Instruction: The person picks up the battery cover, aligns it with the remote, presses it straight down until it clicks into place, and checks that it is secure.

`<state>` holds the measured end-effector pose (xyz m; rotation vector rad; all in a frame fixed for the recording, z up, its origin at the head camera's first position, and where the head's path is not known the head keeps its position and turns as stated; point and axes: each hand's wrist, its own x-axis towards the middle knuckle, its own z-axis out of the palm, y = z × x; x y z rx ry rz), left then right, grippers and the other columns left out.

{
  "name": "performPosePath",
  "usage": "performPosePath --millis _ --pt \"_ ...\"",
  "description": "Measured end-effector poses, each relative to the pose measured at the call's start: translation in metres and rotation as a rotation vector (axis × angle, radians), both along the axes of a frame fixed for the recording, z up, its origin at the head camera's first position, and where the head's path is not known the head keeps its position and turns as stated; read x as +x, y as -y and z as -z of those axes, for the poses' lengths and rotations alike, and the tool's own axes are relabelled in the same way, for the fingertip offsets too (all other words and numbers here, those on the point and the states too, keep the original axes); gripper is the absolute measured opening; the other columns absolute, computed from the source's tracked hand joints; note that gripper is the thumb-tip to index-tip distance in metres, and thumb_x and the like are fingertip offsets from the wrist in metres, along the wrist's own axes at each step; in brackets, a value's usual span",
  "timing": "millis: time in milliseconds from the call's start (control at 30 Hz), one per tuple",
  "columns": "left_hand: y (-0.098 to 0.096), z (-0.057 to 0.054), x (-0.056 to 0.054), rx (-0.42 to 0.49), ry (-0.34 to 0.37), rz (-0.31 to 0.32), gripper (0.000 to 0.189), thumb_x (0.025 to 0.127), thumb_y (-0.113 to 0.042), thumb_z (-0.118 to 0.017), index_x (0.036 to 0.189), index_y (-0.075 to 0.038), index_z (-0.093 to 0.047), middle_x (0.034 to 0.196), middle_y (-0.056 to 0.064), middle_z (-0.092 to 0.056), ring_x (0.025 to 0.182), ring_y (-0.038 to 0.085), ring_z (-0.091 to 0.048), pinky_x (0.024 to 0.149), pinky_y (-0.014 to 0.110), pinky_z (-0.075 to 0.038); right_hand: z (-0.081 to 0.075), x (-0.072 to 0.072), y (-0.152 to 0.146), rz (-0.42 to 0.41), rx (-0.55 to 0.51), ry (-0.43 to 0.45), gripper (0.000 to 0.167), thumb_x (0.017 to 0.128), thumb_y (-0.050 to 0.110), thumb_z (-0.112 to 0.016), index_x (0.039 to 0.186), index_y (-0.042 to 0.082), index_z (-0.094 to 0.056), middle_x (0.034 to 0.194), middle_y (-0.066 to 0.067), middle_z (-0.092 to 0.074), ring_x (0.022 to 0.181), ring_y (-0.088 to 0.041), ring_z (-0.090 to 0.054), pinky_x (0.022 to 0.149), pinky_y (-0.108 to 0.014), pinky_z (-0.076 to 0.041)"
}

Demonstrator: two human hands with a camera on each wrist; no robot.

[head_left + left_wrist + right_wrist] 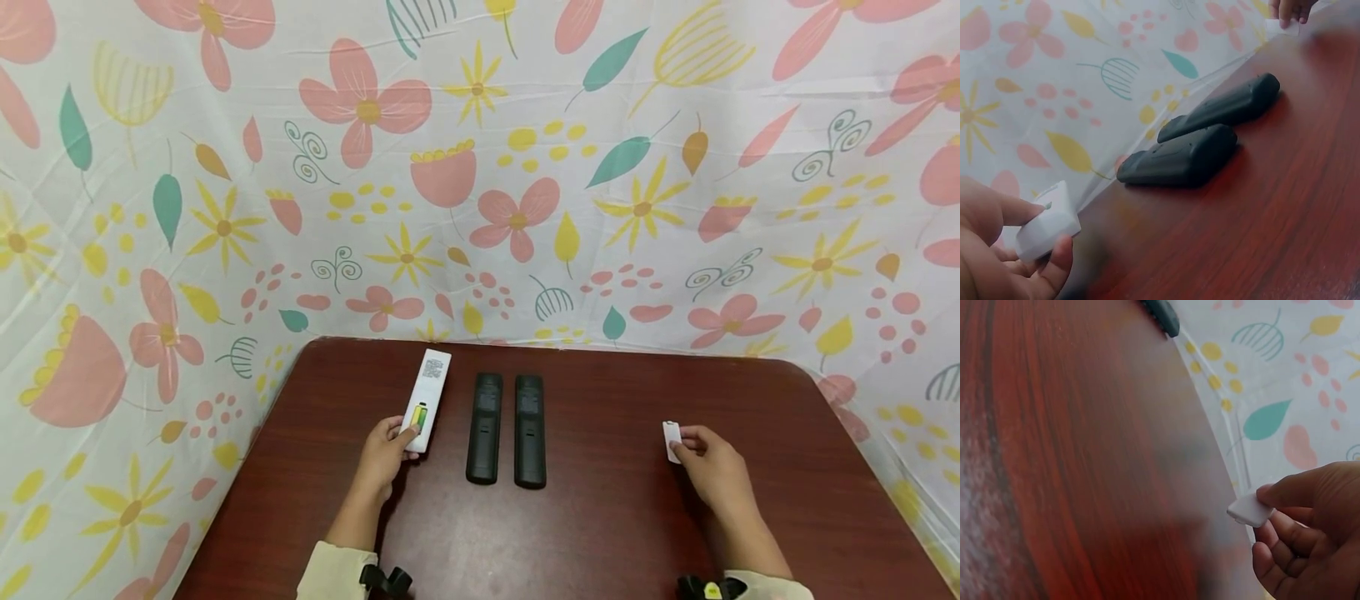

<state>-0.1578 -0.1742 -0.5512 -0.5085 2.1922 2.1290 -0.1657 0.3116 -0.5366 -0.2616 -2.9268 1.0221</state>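
My left hand (pixel 384 454) grips the lower end of a white remote control (pixel 433 379), thumb on top and fingers beneath. Its back faces up, with a printed label near the far end and an uncovered battery compartment where yellow-green batteries (pixel 419 416) show. In the left wrist view, the white end of the remote (pixel 1049 234) sticks out between thumb and fingers. Off to the right, my right hand (pixel 712 467) pinches a small white battery cover (pixel 671 440) by its edge. The right wrist view shows this cover (pixel 1250 509) between thumb and fingertips, raised over the tabletop.
Two black remote controls (pixel 484 429) (pixel 530 432) lie side by side, backs up, on the brown wooden table (pixel 600 517), just right of the white remote. A flower-printed cloth (pixel 517 275) hangs behind the table's far edge and along its sides.
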Motion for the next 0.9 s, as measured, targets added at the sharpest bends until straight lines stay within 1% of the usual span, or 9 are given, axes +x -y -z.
performPosePath --millis 133,300,367,533,633,700,900 --pt "-0.001 -0.003 0.001 0.035 -0.004 0.019 0.051 0.101 -0.019 -0.062 0.141 0.008 -0.045 0.128 0.025 -0.06 0.085 0.014 -0.063 0.072 0.025 -0.055 0.001 0.0 0.002 0.009 0.001 -0.025 0.03 0.099 0.025 -0.064 0.12 0.003 -0.066 0.112 -0.021 -0.073 0.095 -0.03 -0.068 0.068 -0.027 -0.048" --pt "-0.003 -0.003 0.002 0.059 -0.023 0.017 0.05 0.101 -0.016 -0.062 0.141 0.008 -0.044 0.128 0.025 -0.06 0.086 0.014 -0.063 0.072 0.024 -0.056 0.001 0.001 0.004 0.011 -0.011 -0.046 0.03 0.098 0.025 -0.065 0.118 0.003 -0.066 0.109 -0.02 -0.073 0.09 -0.022 -0.068 0.065 -0.022 -0.046" --pt "-0.003 -0.003 0.002 0.069 -0.029 0.01 0.049 0.101 -0.015 -0.062 0.14 0.009 -0.045 0.127 0.025 -0.061 0.087 0.013 -0.064 0.073 0.024 -0.056 0.001 0.001 0.005 0.012 -0.031 -0.045 0.031 0.099 0.027 -0.065 0.118 0.003 -0.066 0.11 -0.02 -0.073 0.088 -0.015 -0.066 0.065 -0.02 -0.046" --pt "-0.005 -0.003 0.002 0.106 -0.057 -0.001 0.048 0.099 -0.012 -0.064 0.138 0.01 -0.045 0.126 0.027 -0.061 0.089 0.014 -0.065 0.076 0.025 -0.058 0.001 0.0 0.01 0.017 -0.088 -0.055 0.031 0.1 0.027 -0.064 0.121 0.004 -0.066 0.112 -0.019 -0.073 0.08 0.007 -0.056 0.065 -0.016 -0.046" --pt "-0.008 -0.003 0.001 0.126 -0.071 0.005 0.049 0.098 -0.011 -0.065 0.139 0.009 -0.046 0.126 0.026 -0.061 0.09 0.015 -0.066 0.077 0.026 -0.059 0.001 -0.001 0.015 0.016 -0.116 -0.077 0.031 0.099 0.027 -0.065 0.122 0.005 -0.066 0.112 -0.018 -0.074 0.077 0.015 -0.052 0.065 -0.014 -0.045" --pt "-0.009 -0.004 0.001 0.134 -0.079 0.011 0.049 0.098 -0.011 -0.065 0.139 0.008 -0.046 0.126 0.025 -0.061 0.091 0.015 -0.066 0.078 0.026 -0.059 0.001 -0.001 0.018 0.013 -0.14 -0.093 0.032 0.099 0.026 -0.065 0.123 0.006 -0.064 0.113 -0.017 -0.074 0.077 0.017 -0.051 0.066 -0.013 -0.045" --pt "-0.015 -0.006 0.001 0.15 -0.091 0.021 0.051 0.098 -0.011 -0.066 0.14 0.007 -0.045 0.127 0.025 -0.06 0.092 0.016 -0.067 0.081 0.028 -0.06 -0.001 -0.002 0.027 -0.008 -0.197 -0.15 0.035 0.099 0.024 -0.066 0.127 0.005 -0.061 0.113 -0.018 -0.073 0.08 0.016 -0.053 0.067 -0.011 -0.047"
